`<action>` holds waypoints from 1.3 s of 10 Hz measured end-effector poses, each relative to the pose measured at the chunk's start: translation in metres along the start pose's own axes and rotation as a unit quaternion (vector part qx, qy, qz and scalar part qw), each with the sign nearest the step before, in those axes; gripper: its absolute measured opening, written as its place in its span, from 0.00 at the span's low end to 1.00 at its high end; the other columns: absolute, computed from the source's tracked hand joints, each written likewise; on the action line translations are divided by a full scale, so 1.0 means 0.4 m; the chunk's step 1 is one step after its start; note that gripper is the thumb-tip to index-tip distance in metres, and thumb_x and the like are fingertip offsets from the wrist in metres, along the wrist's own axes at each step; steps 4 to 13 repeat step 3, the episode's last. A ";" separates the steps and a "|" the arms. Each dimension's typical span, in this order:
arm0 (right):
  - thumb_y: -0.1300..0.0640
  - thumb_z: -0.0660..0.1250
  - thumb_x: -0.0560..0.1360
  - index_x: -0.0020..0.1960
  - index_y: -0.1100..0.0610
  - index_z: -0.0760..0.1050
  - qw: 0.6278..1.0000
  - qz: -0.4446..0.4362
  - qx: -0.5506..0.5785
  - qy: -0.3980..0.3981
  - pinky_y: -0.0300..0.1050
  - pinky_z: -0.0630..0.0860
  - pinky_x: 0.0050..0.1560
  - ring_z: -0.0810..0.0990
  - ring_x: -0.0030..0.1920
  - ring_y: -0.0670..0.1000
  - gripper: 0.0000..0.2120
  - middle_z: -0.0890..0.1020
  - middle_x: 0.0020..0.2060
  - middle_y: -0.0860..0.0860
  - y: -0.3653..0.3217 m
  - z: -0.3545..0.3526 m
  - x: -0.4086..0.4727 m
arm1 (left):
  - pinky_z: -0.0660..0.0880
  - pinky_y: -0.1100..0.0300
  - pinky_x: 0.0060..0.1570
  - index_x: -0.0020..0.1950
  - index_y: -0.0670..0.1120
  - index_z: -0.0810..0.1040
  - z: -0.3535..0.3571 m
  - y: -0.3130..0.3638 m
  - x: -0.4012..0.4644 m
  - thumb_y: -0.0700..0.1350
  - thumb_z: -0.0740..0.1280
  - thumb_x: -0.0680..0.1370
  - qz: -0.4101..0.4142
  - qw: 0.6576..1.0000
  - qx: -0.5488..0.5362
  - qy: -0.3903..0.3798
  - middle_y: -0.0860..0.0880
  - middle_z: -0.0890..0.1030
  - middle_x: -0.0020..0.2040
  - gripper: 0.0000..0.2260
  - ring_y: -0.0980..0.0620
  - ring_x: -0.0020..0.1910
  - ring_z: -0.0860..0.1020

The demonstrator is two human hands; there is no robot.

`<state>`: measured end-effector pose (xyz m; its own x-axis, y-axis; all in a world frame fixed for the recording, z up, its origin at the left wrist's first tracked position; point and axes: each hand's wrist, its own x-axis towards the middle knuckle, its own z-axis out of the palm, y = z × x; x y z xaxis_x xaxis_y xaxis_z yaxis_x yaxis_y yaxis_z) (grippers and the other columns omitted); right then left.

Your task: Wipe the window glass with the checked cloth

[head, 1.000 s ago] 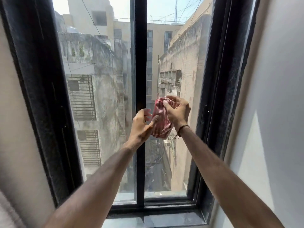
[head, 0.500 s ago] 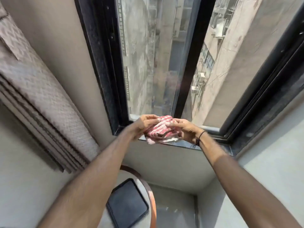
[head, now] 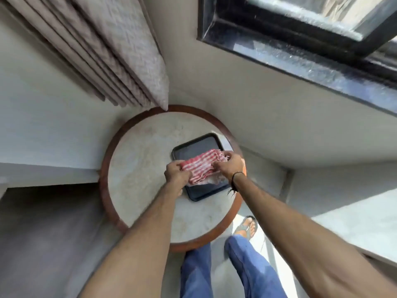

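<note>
The red-and-white checked cloth (head: pixel 202 165) is stretched between both hands, low over a black tray (head: pixel 193 149). My left hand (head: pixel 177 174) grips its left end and my right hand (head: pixel 229 165) grips its right end. Whether the cloth rests on the tray or hangs just above it, I cannot tell. Only a corner of the window glass (head: pixel 352 11) shows at the top right, inside its black frame (head: pixel 268 37), far from the cloth.
The tray lies on a round table (head: pixel 139 168) with a brown rim, directly below me. A folded patterned curtain (head: pixel 120 52) hangs at the upper left. My legs in blue trousers (head: pixel 242 267) and a sandalled foot (head: pixel 247 227) stand beside the table.
Both hands carried the cloth down from the glass, past the sill, to just over the tray on the table. My view tilted from the window down to the table.
</note>
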<state>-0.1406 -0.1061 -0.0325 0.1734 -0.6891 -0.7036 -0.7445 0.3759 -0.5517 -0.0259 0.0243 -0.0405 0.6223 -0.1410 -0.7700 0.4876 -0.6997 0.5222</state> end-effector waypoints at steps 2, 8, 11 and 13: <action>0.62 0.74 0.73 0.68 0.56 0.78 0.997 0.012 -0.063 0.038 0.46 0.82 0.54 0.84 0.50 0.56 0.24 0.83 0.49 0.51 0.098 0.074 0.092 | 0.79 0.53 0.70 0.75 0.39 0.76 0.081 -0.099 0.118 0.29 0.72 0.73 -0.002 0.997 0.054 -0.061 0.40 0.83 0.69 0.30 0.43 0.66 0.83; 0.58 0.73 0.75 0.69 0.56 0.77 0.992 -0.009 -0.096 0.083 0.44 0.75 0.52 0.83 0.53 0.57 0.22 0.80 0.42 0.47 0.092 0.032 0.078 | 0.75 0.61 0.69 0.78 0.40 0.74 0.071 -0.082 0.084 0.32 0.73 0.75 0.012 0.991 0.110 -0.080 0.41 0.81 0.72 0.31 0.44 0.70 0.80; 0.58 0.73 0.75 0.69 0.56 0.77 0.992 -0.009 -0.096 0.083 0.44 0.75 0.52 0.83 0.53 0.57 0.22 0.80 0.42 0.47 0.092 0.032 0.078 | 0.75 0.61 0.69 0.78 0.40 0.74 0.071 -0.082 0.084 0.32 0.73 0.75 0.012 0.991 0.110 -0.080 0.41 0.81 0.72 0.31 0.44 0.70 0.80; 0.58 0.73 0.75 0.69 0.56 0.77 0.992 -0.009 -0.096 0.083 0.44 0.75 0.52 0.83 0.53 0.57 0.22 0.80 0.42 0.47 0.092 0.032 0.078 | 0.75 0.61 0.69 0.78 0.40 0.74 0.071 -0.082 0.084 0.32 0.73 0.75 0.012 0.991 0.110 -0.080 0.41 0.81 0.72 0.31 0.44 0.70 0.80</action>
